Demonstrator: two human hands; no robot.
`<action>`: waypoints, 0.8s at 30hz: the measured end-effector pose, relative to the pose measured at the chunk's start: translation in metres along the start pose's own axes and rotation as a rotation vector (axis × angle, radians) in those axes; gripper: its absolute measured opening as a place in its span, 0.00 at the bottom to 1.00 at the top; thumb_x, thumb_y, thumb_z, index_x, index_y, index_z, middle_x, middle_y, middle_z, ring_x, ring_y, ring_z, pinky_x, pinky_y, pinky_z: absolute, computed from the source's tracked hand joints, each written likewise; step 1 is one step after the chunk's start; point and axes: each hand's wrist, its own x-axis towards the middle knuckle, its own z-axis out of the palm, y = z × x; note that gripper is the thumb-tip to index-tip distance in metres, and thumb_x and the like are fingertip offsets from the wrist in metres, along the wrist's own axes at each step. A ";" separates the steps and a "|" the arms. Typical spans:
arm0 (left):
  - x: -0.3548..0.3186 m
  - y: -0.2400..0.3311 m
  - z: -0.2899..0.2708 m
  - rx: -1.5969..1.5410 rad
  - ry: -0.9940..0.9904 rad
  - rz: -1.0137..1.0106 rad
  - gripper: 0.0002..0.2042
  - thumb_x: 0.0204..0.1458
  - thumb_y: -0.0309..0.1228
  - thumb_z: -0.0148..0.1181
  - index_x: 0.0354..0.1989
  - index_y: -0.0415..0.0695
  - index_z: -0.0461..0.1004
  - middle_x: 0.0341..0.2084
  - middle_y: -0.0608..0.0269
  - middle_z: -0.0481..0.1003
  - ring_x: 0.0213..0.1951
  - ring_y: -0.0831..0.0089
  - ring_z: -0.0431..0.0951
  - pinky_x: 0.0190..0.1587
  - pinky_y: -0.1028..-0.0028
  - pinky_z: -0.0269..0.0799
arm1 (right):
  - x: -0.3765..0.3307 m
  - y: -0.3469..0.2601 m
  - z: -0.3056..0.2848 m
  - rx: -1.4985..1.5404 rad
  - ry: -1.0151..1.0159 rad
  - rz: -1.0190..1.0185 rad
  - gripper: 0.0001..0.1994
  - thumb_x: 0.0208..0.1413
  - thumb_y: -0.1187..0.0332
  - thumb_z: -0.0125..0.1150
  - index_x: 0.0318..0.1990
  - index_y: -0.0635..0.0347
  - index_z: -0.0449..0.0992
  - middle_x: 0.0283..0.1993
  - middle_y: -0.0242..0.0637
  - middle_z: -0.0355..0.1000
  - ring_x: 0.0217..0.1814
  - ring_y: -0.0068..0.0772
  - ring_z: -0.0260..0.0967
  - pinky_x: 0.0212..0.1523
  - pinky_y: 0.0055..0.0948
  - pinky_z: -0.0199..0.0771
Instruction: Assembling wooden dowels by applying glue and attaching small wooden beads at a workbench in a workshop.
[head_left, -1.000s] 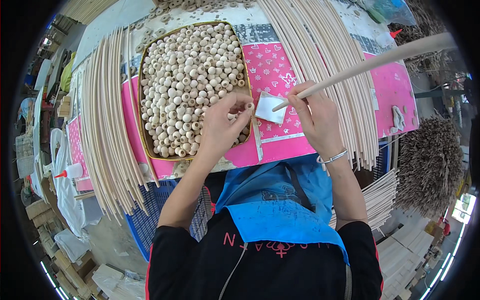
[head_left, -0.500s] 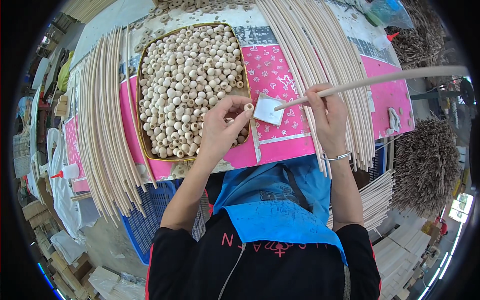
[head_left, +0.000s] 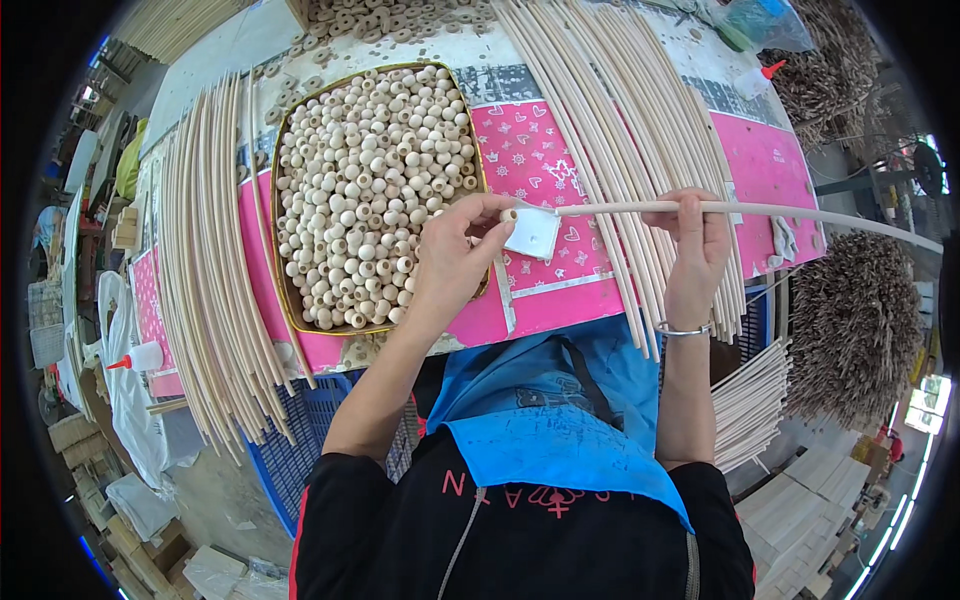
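Note:
My left hand (head_left: pixel 462 250) pinches a small round wooden bead (head_left: pixel 509 215) between thumb and fingertips, its hole showing. In my right hand (head_left: pixel 697 245) is a long pale wooden rod (head_left: pixel 620 207), gripped between thumb and fingers and lying nearly level. The rod's left end points toward the bead, with a gap between them. Just below that gap sits a small square dish (head_left: pixel 533 235) with a white filling. Left of it stands a gold-rimmed box (head_left: pixel 282 262) full of wooden beads (head_left: pixel 370 190), partly covered by my left hand.
Bundles of wooden rods lie across the table at left (head_left: pixel 205 250) and right (head_left: pixel 600 150). Flat wooden rings (head_left: pixel 385 18) are scattered at the far edge. Red-tipped white bottles stand at left (head_left: pixel 146 356) and far right (head_left: pixel 750 83). A blue crate (head_left: pixel 290 440) is below the table.
My right hand has moved right and slightly down. The rod has swung from slanted to nearly level, its tip rising off the dish toward the bead. My left hand still holds the bead.

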 end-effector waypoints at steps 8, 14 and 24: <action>0.005 -0.002 0.016 0.032 -0.012 0.040 0.12 0.54 0.25 0.63 0.47 0.36 0.78 0.33 0.58 0.80 0.35 0.74 0.81 0.40 0.74 0.77 | -0.004 -0.025 -0.002 0.073 -0.010 -0.039 0.12 0.72 0.65 0.45 0.44 0.64 0.71 0.40 0.39 0.73 0.38 0.30 0.76 0.45 0.31 0.79; 0.002 0.002 0.020 -0.041 -0.041 -0.017 0.13 0.55 0.25 0.63 0.48 0.36 0.78 0.32 0.61 0.80 0.35 0.77 0.80 0.40 0.75 0.76 | -0.008 -0.023 0.000 0.100 -0.022 -0.058 0.11 0.72 0.65 0.45 0.44 0.65 0.71 0.40 0.40 0.74 0.38 0.29 0.76 0.44 0.31 0.79; -0.002 -0.001 0.021 -0.235 -0.127 -0.085 0.13 0.58 0.25 0.62 0.51 0.36 0.77 0.33 0.67 0.78 0.36 0.82 0.77 0.41 0.80 0.74 | -0.011 -0.016 0.001 0.090 -0.032 -0.080 0.12 0.71 0.64 0.47 0.43 0.64 0.71 0.37 0.40 0.75 0.37 0.28 0.78 0.41 0.28 0.82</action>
